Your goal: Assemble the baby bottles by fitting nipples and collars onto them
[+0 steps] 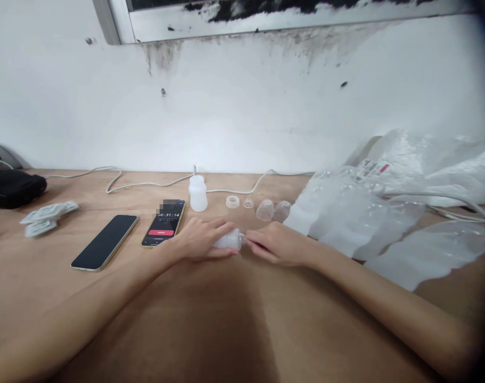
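Observation:
My left hand (204,238) is closed round a translucent baby bottle (230,240) lying on its side, mouth end to the right. From its collar a clear nipple (243,240) sticks out, and the closed fingers of my right hand (276,243) pinch its tip. Behind my hands a white bottle body (198,194) stands upright without a top. To its right lie a collar ring (232,201), a loose clear nipple (248,202) and two clear domed caps (265,209). Much of the held bottle is hidden under my left hand.
Several capped bottles (342,213) lie in a row on the right, before a clear plastic bag (426,159). Two phones (105,242) lie at left, one showing a running timer. Further left are small white packets (46,215) and a black object (18,189). A white cable (154,183) runs along the wall.

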